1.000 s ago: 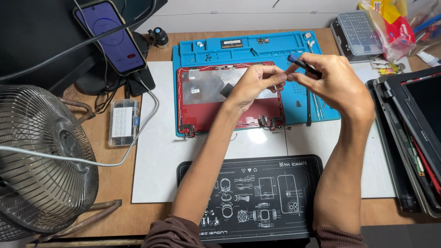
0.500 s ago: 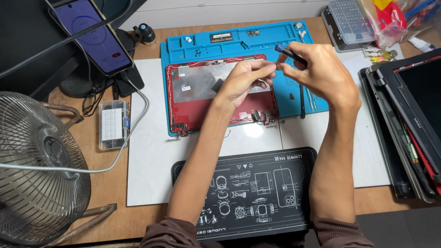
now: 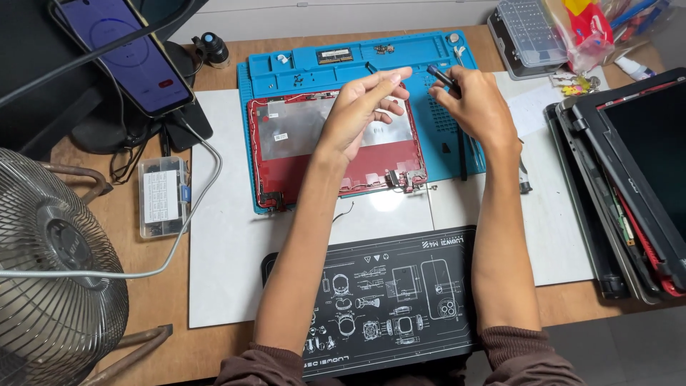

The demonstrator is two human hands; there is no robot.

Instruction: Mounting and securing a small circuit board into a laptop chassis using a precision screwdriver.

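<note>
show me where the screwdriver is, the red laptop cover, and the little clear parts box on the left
screwdriver [image 3: 437,72], head view, on its dark tip end above the right hand.
red laptop cover [image 3: 307,168], head view, on its bare red lower part.
clear parts box [image 3: 163,196], head view, on its lid.

phone [image 3: 132,61] propped at the top left, screen lit purple-blue with a small red dot; clear plastic parts box [image 3: 162,196] with a white label sits below it by the fan; another clear compartment box [image 3: 532,32] top right, next to a red and yellow bag [image 3: 587,28]; dark laptop screen [image 3: 647,143] at the right edge
</note>
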